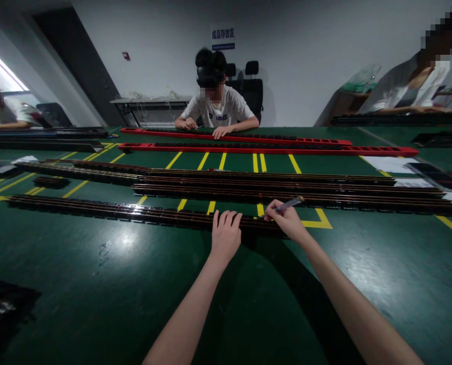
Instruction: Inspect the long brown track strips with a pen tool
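Note:
A long dark bundle of strips [115, 209] lies across the green table in front of me. My left hand [226, 230] rests on it near its right part, fingers spread a little and laid over the top. Just to the right, my right hand [285, 219] holds a pen [290, 203], gripped between thumb and fingers. The pen's tip points down and left at the bundle's upper side. The bundle's right end is dark and partly hidden by my right hand.
Beyond lie more stacked dark strips [325, 190], two red trays [249, 148], a short dark bundle [51, 182] and white papers [391, 163]. Another bundle [5, 304] is at the lower left. A person sits across the green table [97, 274], others at both sides.

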Motion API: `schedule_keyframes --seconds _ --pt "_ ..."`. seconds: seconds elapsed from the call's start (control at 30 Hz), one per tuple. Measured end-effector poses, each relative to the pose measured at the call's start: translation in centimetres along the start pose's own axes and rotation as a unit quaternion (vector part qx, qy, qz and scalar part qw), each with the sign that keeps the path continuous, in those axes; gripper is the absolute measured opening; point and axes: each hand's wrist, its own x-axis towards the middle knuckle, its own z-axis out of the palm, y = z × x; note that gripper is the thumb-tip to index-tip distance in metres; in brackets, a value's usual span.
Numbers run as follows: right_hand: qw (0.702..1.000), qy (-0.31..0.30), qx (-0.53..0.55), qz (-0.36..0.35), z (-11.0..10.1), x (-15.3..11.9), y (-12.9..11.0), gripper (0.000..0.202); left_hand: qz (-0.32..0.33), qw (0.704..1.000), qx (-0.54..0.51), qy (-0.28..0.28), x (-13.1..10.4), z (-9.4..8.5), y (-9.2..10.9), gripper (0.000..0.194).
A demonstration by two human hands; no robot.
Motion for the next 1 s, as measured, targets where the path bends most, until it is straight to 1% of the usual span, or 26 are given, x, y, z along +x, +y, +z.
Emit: schedule_keyframes --seconds 0.2,0.37,0.5,0.67,1.0 --pt "1.0 0.0 -0.001 0.002 -0.1 0.03 -0.01 0.017 -0.004 1.0 0.011 0.007 0.03 0.0 -0.09 0.038" --pt "0.999 -0.002 0.037 0.009 -0.18 0.13 0.43 0.018 -0.022 1.0 0.017 0.012 0.06 0.1 -0.17 0.038" --pt "0.998 0.009 0.055 0.011 -0.24 0.26 0.73 0.017 -0.014 1.0 0.008 0.012 0.01 0.28 -0.35 0.04" --pt "0.997 0.008 0.07 0.016 -0.25 0.32 0.77 0.017 -0.007 1.0 0.0 0.007 -0.08 0.43 -0.56 0.041" --pt "0.995 0.025 0.097 0.024 -0.27 0.34 0.6 0.014 -0.007 1.0 0.005 -0.002 -0.02 0.1 -0.49 0.039"
